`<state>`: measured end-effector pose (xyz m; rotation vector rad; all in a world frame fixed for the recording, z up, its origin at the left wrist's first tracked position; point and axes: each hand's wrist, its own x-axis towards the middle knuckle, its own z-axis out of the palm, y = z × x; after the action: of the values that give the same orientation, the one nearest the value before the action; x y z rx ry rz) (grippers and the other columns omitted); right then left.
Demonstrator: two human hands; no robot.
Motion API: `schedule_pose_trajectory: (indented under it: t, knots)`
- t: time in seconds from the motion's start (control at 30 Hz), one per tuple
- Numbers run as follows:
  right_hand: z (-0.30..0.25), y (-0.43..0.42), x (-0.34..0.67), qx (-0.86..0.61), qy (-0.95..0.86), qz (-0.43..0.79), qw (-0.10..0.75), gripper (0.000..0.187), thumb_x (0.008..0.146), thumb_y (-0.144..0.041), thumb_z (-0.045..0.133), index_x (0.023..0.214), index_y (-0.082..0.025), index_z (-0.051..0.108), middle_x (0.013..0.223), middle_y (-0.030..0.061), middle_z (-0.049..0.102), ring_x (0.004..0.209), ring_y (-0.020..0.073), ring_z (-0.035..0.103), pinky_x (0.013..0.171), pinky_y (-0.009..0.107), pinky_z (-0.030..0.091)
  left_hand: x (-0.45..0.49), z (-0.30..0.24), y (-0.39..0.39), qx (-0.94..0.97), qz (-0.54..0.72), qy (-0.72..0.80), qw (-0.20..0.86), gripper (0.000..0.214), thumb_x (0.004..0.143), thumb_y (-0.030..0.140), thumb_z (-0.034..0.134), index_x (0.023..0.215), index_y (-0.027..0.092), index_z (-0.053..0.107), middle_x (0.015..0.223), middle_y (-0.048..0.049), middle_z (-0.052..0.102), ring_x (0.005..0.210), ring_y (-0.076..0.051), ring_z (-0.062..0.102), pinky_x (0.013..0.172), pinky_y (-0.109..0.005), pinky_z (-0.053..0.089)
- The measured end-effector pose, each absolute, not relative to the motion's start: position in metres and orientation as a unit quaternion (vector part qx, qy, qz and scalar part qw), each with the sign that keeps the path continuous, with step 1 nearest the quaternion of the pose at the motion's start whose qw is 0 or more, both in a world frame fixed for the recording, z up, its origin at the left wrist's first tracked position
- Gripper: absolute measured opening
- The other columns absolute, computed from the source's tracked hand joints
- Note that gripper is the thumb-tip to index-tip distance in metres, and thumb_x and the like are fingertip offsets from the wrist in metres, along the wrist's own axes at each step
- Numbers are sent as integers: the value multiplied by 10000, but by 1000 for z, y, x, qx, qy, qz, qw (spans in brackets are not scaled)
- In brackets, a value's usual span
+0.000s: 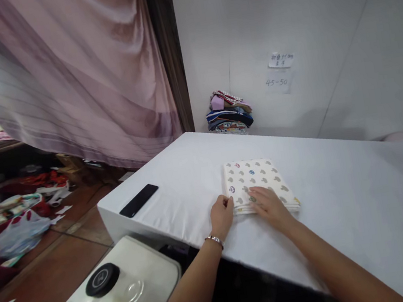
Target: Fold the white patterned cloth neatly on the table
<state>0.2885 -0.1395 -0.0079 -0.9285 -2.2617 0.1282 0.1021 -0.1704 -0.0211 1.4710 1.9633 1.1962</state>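
Observation:
A folded white cloth (254, 176) printed with grey mushroom shapes and a few coloured ones lies flat on the white-covered table (189, 173). Its layers show along the edge nearest me. My left hand (222, 216), with a bracelet at the wrist, is closed at the cloth's near left corner, thumb and fingers pinching the edge. My right hand (270, 206) rests on top of the cloth near the front edge, its fingers stretched out over the print.
A black phone (140, 200) lies at the table's left end. Folded fabrics (229, 111) are piled by the wall behind. A white surface with a round black object (102, 280) stands at the front left. Bags and scraps (24, 233) cover the floor beyond, beside a pink curtain (107, 74).

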Motion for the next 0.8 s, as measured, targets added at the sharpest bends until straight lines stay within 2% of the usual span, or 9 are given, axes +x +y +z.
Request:
schedule_pose_trajectory:
  t: [0.1, 0.17, 0.33, 0.53, 0.73, 0.8]
  knots:
    - [-16, -142, 273, -335, -904, 46, 263, 382, 864, -277, 482, 1241, -235, 528, 1278, 76, 540, 1188, 244, 458, 971, 434, 379, 100, -24, -170, 528, 435, 700, 204, 271, 837, 390, 440, 645, 200, 447, 560, 52, 473, 541, -95, 422, 536, -222, 274]
    - [-25, -143, 271, -338, -907, 35, 249, 409, 856, -225, 468, 1262, -233, 513, 1297, 81, 526, 1206, 247, 440, 979, 441, 357, 98, -25, -168, 525, 445, 695, 209, 294, 842, 395, 422, 626, 197, 449, 553, 52, 467, 542, -94, 420, 538, -221, 284]
    - [-35, -143, 276, -336, -905, 30, 260, 457, 824, -140, 434, 1265, -226, 520, 1302, 79, 527, 1213, 232, 434, 991, 426, 336, 89, -17, -148, 482, 481, 694, 232, 333, 840, 422, 403, 622, 192, 505, 582, 29, 538, 579, -108, 478, 565, -223, 337]
    - [-35, -143, 276, -343, -898, 38, 273, 494, 771, -114, 440, 1234, -244, 552, 1286, 64, 545, 1203, 230, 450, 991, 435, 337, 87, -9, -116, 485, 471, 683, 277, 243, 823, 348, 468, 743, 183, 627, 794, -31, 687, 730, -144, 592, 671, -238, 406]
    - [-40, -140, 277, -339, -893, 37, 295, 462, 755, -119, 450, 1175, -245, 596, 1245, 53, 578, 1173, 227, 484, 971, 422, 378, 87, -18, -104, 469, 464, 699, 276, 276, 872, 300, 404, 933, 182, 646, 983, -58, 691, 866, -160, 609, 753, -247, 427]
    - [-41, -139, 277, -339, -891, 31, 301, 467, 739, -115, 453, 1165, -240, 601, 1240, 52, 581, 1168, 228, 488, 966, 419, 386, 85, -18, -99, 475, 441, 706, 286, 267, 861, 313, 435, 923, 175, 655, 982, -68, 694, 867, -164, 612, 735, -241, 426]
